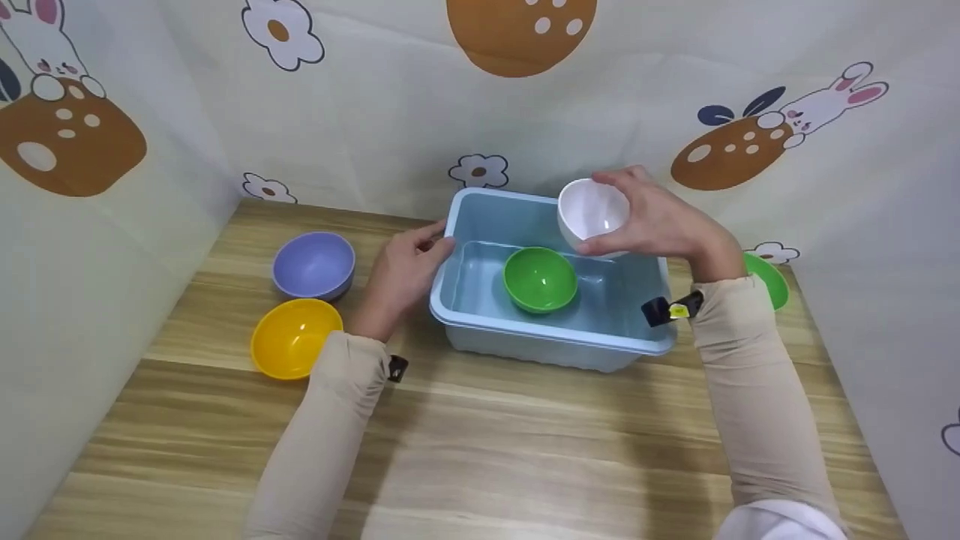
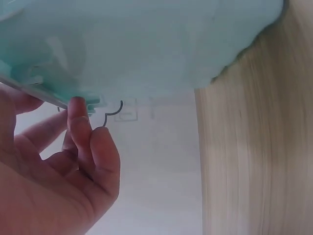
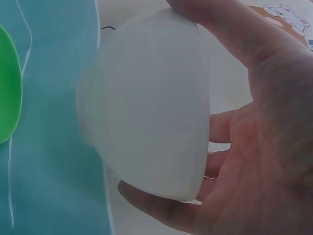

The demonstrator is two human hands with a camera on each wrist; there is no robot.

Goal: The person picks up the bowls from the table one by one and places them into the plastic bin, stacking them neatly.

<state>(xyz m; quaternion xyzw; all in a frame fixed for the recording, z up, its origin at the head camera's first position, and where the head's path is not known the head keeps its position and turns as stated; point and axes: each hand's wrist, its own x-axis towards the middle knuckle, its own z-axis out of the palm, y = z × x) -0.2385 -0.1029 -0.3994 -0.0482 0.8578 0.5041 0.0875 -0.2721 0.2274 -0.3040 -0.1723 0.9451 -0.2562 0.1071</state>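
Observation:
In the head view my right hand (image 1: pixel 660 217) grips a white bowl (image 1: pixel 592 214) across its rim, thumb on the near side and fingers on the far side. The tilted bowl is held over the right back part of a light blue plastic basin (image 1: pixel 551 335). Inside the basin sits a green bowl (image 1: pixel 540 280), upright on its floor. My left hand (image 1: pixel 401 274) holds the basin's left rim; from below, the left wrist view shows curled fingers (image 2: pixel 105 152) at that rim. The right wrist view shows the white bowl's outer side (image 3: pixel 146 103) between thumb and fingers.
Left of the basin, a purple bowl (image 1: pixel 313 264) and a yellow bowl (image 1: pixel 294 341) stand side by side on the wooden table (image 1: pixel 480 450). Another green bowl (image 1: pixel 769 281) is partly hidden behind my right forearm. A patterned cloth (image 1: pixel 375 112) hangs behind the basin.

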